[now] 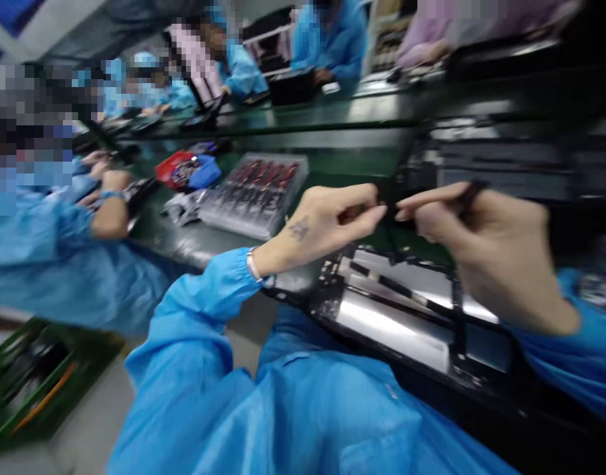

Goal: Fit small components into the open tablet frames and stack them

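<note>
The left hand (327, 221) has its fingertips pinched shut, and the right hand (485, 244) is closed around a slim dark tool (469, 196). A blurred dark strip (392, 227) hangs between the fingertips. The opened device (396, 323) lies just beneath them.

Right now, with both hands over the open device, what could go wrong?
The left hand pinches a small dark part above the open device; a slip could drop it inside. The right hand seems to grip a thin dark tool close by, which might scratch the device. The device lies at the bench edge by the lap, so a nudge could tip it off.
</note>
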Available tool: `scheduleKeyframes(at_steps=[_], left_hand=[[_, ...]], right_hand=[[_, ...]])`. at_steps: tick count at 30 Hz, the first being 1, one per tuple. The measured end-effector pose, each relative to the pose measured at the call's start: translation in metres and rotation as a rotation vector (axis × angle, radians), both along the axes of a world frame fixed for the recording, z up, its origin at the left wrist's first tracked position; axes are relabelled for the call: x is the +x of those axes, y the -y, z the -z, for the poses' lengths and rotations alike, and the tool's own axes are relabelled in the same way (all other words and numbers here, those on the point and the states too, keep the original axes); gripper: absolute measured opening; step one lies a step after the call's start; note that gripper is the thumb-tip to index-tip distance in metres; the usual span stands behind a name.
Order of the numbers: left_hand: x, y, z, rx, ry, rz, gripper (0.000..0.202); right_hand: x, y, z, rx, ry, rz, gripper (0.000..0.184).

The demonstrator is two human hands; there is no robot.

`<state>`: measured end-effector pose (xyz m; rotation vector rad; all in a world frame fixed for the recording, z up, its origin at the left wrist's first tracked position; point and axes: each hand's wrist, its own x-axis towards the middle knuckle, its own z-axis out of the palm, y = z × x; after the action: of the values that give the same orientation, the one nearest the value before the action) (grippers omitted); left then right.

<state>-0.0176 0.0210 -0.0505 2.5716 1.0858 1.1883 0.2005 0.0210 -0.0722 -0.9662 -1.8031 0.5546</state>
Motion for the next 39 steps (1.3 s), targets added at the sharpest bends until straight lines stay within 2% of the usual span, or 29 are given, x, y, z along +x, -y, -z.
scheduleKeyframes(at_steps=[2,5,8,10,12,15,19,24,28,32,35,39], left_hand=[[-0.007,-0.012,0.004,-0.136,0.165,0.084,0.033],[-0.008,-0.018,0.008,-0.289,0.297,0.17,0.037],[-0.005,-0.017,0.013,-0.341,0.366,0.193,0.035],[-0.006,-0.016,0.016,-0.328,0.365,0.18,0.031],[-0.01,-0.015,0.019,-0.298,0.288,0.163,0.028],[-0.019,-0.013,0.022,-0.265,0.052,0.154,0.031],[-0.029,-0.017,0.027,-0.224,-0.132,0.174,0.032],[-0.028,-0.027,0.038,-0.251,-0.222,0.23,0.026],[-0.019,-0.033,0.049,-0.244,-0.248,0.319,0.023],[-0.01,-0.041,0.06,-0.197,-0.288,0.418,0.021],[-0.005,-0.046,0.068,-0.221,-0.31,0.506,0.021],[0.0,-0.049,0.075,-0.273,-0.36,0.572,0.023]], right_hand=[[0.0,-0.002,-0.004,-0.061,-0.034,-0.054,0.029],[-0.007,-0.006,-0.004,-0.161,-0.048,-0.161,0.029],[-0.011,-0.007,0.0,-0.193,-0.068,-0.192,0.032],[-0.009,-0.006,0.003,-0.161,-0.064,-0.169,0.028],[-0.004,-0.003,0.002,-0.116,-0.041,-0.145,0.024],[0.01,0.007,-0.003,-0.086,0.042,-0.113,0.018],[0.038,0.015,-0.006,-0.144,0.255,-0.037,0.018],[0.073,0.017,0.014,-0.316,0.41,-0.081,0.029],[0.091,0.015,0.029,-0.399,0.493,-0.097,0.032],[0.098,0.01,0.032,-0.46,0.559,-0.038,0.037],[0.099,0.006,0.032,-0.474,0.557,-0.012,0.042],[0.098,0.0,0.033,-0.472,0.558,-0.005,0.035]])
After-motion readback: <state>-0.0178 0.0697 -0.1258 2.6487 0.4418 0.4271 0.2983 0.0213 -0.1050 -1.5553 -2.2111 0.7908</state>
